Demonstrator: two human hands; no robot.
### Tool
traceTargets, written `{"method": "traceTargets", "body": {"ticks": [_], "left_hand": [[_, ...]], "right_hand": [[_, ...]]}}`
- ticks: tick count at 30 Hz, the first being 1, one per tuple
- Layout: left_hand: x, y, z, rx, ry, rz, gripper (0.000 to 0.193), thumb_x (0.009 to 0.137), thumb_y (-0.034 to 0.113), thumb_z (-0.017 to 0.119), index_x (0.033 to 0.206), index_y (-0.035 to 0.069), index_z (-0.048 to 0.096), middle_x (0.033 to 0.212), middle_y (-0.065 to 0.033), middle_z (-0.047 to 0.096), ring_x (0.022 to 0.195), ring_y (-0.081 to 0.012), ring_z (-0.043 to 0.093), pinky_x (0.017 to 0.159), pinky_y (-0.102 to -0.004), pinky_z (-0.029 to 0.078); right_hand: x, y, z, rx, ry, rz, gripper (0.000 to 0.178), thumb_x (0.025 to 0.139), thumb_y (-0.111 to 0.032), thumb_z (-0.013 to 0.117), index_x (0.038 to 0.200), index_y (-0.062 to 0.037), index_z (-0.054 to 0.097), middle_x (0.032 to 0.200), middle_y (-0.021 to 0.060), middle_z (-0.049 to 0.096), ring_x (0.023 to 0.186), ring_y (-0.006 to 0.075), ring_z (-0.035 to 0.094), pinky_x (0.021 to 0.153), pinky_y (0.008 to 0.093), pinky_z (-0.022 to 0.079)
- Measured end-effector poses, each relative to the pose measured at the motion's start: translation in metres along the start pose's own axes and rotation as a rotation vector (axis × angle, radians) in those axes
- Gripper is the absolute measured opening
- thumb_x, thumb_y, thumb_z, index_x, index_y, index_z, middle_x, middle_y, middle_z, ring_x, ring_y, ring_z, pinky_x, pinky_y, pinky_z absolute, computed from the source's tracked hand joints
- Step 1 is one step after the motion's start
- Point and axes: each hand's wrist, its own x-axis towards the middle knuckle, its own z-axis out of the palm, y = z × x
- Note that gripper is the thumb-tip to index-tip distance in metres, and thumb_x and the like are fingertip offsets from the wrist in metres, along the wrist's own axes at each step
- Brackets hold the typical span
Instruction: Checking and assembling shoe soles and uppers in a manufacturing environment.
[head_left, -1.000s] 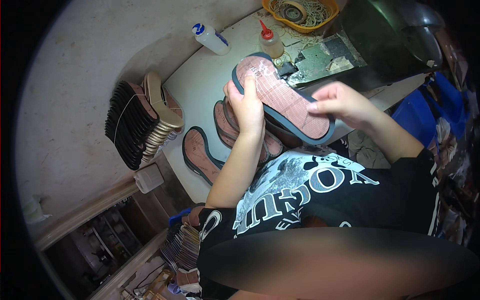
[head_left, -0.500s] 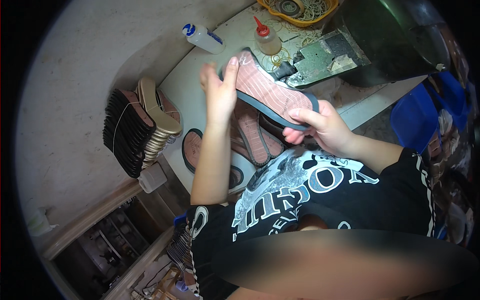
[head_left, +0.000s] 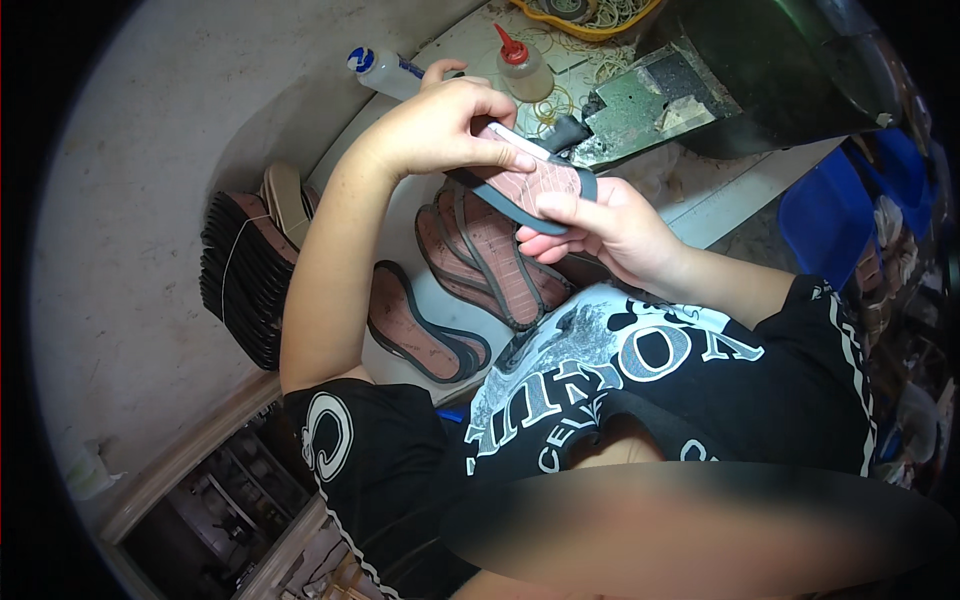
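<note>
Sole (head_left: 553,180) clamped in both hands' fingers: left hand (head_left: 445,125) at its 10 o'clock, right hand (head_left: 610,225) at 4. Sole pile (head_left: 503,258) at 7, red-capped bottle (head_left: 525,78) at 12.

A sole (head_left: 548,182), patterned pink with a dark grey rim, pink face up, is held slantwise, partly covered, above the tabletop (head_left: 738,192)

pink insole (head_left: 548,181) partly covered by left grip (head_left: 440,125), yellow basket (head_left: 583,31) cropped at top
</note>
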Motion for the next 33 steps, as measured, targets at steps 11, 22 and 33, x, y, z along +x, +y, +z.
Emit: {"method": "traceTargets", "body": {"ticks": [11, 22, 33], "left_hand": [[-0.025, 0.018, 0.009, 0.013, 0.087, -0.007, 0.028, 0.086, 0.035, 0.063, 0.093, 0.008, 0.064, 0.075, -0.0101, 0.062, 0.087, -0.0301, 0.049, 0.087, -0.0396, 0.039], [-0.039, 0.047, 0.025, -0.179, 0.073, -0.296, 0.035, 0.093, 0.033, 0.055, 0.088, -0.002, 0.056, 0.069, -0.0150, 0.054, 0.063, -0.0235, 0.051, 0.062, -0.0358, 0.043], [-0.047, 0.042, 0.070, -0.851, 0.188, -0.601, 0.032, 0.096, 0.030, 0.054, 0.094, -0.002, 0.061, 0.079, -0.0007, 0.061, 0.072, -0.0053, 0.053, 0.065, -0.0231, 0.046]], "right_hand": [[-0.003, -0.008, -0.001, -0.072, 0.011, 0.032, 0.035, 0.095, -0.024, 0.055, 0.111, 0.0070, 0.059, 0.098, 0.0188, 0.067, 0.084, 0.0192, 0.069, 0.076, 0.0273, 0.056], [0.004, -0.011, -0.011, -0.007, -0.054, 0.043, 0.040, 0.096, -0.031, 0.054, 0.112, 0.0058, 0.057, 0.105, 0.0163, 0.065, 0.088, 0.0225, 0.069, 0.074, 0.0286, 0.057], [0.023, -0.014, -0.018, -0.161, -0.092, 0.006, 0.036, 0.094, -0.028, 0.057, 0.105, 0.0060, 0.060, 0.093, 0.0153, 0.068, 0.076, 0.0167, 0.069, 0.064, 0.0236, 0.058]]}}
